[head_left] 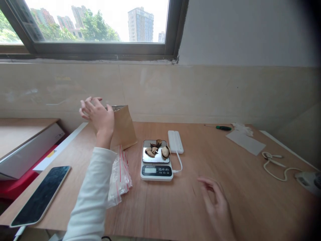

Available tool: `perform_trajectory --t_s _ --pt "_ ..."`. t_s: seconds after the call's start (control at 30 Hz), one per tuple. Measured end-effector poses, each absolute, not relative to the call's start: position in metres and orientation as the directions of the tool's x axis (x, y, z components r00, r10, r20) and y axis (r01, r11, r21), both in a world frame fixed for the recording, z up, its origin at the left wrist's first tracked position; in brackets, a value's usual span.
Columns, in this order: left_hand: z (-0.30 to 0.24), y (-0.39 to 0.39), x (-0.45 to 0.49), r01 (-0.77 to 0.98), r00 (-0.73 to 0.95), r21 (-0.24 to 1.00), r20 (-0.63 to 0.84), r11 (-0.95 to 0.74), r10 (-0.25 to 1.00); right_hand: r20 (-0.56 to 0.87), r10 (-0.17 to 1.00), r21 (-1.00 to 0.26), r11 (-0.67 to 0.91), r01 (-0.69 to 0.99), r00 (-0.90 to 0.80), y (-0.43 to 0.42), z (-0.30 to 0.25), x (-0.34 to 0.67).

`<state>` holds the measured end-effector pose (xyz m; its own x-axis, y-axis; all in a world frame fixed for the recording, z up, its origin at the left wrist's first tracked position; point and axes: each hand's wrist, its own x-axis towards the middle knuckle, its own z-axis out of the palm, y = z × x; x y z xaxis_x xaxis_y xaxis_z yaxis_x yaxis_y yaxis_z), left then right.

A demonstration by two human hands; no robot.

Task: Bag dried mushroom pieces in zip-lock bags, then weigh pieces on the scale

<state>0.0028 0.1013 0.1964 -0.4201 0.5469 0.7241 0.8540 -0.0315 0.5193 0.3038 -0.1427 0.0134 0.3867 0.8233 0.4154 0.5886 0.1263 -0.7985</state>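
Note:
My left hand [99, 115] is raised beside the top of a brown paper bag [122, 127], its fingers loosely spread and bent. I see nothing in it; whether its thumb touches the bag's edge I cannot tell. The bag stands upright with its top open, partly hidden by my hand and wrist. Over the table at the lower right, my right hand [217, 202] has its fingers loosely curved and apart, holding nothing. Between the hands is a small digital scale [156, 176]. Several dried brown-and-cream slices [151, 152], perhaps mushroom, lie on its shiny plate.
Clear zip bags [120, 177] with red strips lie left of the scale. A white power bank [175, 142] is cabled to it. A phone [41, 195] rests at the left edge. Rightward are a green-handled screwdriver [223, 128], white paper [245, 142] and a white cable [274, 172].

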Motion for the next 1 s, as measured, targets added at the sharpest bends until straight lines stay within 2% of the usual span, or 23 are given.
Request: perform_trajectory --t_s 0.07,0.13,0.23,0.37,0.47,0.57,0.73,0.83,0.9,1.0 --pt "0.188 0.097 -0.006 0.85 -0.428 0.527 0.669 0.018 0.608 0.45 0.865 -0.795 0.275 0.54 0.222 -0.123 0.056 0.29" --pt "0.182 0.082 -0.008 0.85 -0.422 0.527 0.658 0.019 0.624 0.523 0.852 -0.75 0.447 0.488 0.024 -0.1 0.101 0.273" --pt "0.178 0.048 -0.002 0.848 -0.428 0.529 0.688 -0.002 0.585 0.645 0.738 -0.632 0.662 0.404 -0.201 -0.069 0.154 0.235" --pt "0.168 0.004 0.005 0.808 -0.426 0.577 0.717 -0.125 0.552 0.723 0.591 -0.473 0.801 0.367 -0.357 -0.041 0.176 0.171" --pt "0.154 -0.016 0.002 0.744 -0.449 0.63 0.72 -0.225 0.53 0.65 0.576 -0.302 0.794 0.527 -0.496 -0.034 0.165 0.138" --pt "0.14 -0.028 -0.004 0.688 -0.494 0.677 0.701 -0.262 0.514 0.479 0.66 -0.202 0.724 0.659 -0.579 -0.04 0.153 0.128" --pt "0.118 -0.044 -0.01 0.603 -0.512 0.719 0.681 -0.346 0.523 0.194 0.834 -0.292 0.551 0.781 -0.516 -0.058 0.148 0.132" --pt "0.105 -0.054 -0.009 0.567 -0.525 0.731 0.676 -0.381 0.517 0.04 0.87 -0.293 0.481 0.826 -0.492 -0.056 0.142 0.124" --pt "0.099 -0.059 -0.008 0.555 -0.53 0.738 0.669 -0.384 0.521 0.037 0.861 -0.284 0.495 0.821 -0.507 -0.047 0.133 0.113" --pt "0.098 -0.063 -0.007 0.557 -0.513 0.732 0.675 -0.393 0.531 0.182 0.881 -0.239 0.471 0.849 -0.437 -0.028 0.118 0.093"
